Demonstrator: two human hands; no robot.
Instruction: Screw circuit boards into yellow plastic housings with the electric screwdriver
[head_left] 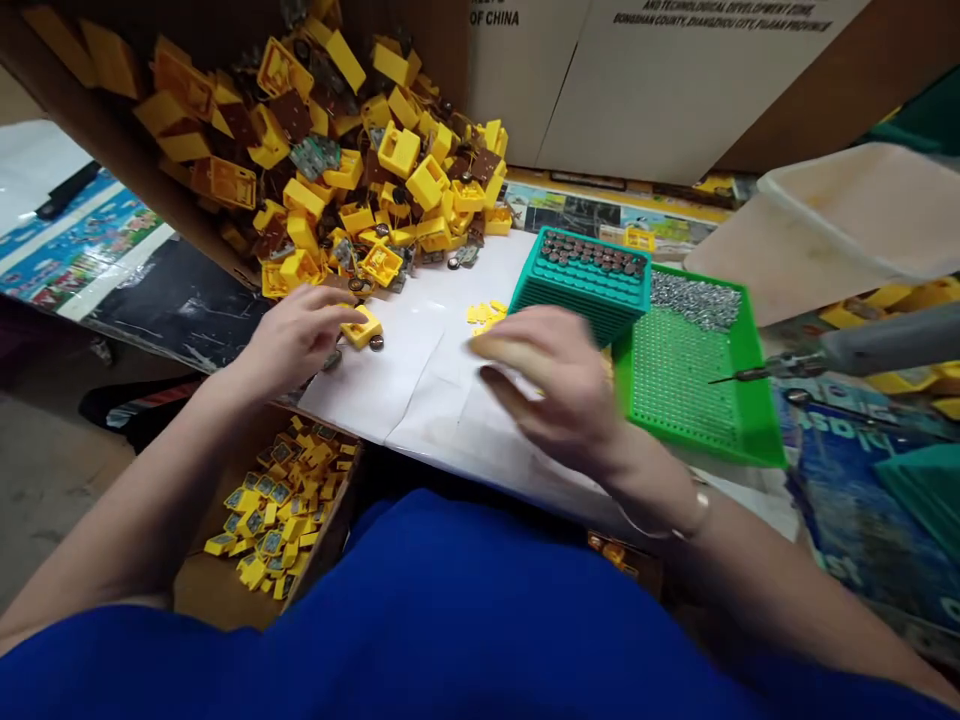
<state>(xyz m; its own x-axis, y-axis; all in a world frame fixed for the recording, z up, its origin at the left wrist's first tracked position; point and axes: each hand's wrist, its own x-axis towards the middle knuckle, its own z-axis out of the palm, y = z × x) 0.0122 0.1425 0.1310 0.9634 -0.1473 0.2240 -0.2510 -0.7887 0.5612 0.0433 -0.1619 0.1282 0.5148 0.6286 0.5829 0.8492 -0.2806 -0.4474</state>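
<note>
Several yellow casings [364,328] on a white worktop [427,385]

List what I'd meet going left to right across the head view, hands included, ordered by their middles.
Left hand, yellow case beside it, right hand, green perforated tray, grey tool with a thin bit.

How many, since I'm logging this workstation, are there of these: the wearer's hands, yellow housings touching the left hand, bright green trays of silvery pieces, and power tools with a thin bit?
Wearer's hands: 2 (left hand, right hand)
Yellow housing at the left fingers: 1
Bright green tray: 1
Power tool: 1
Total: 5
</note>
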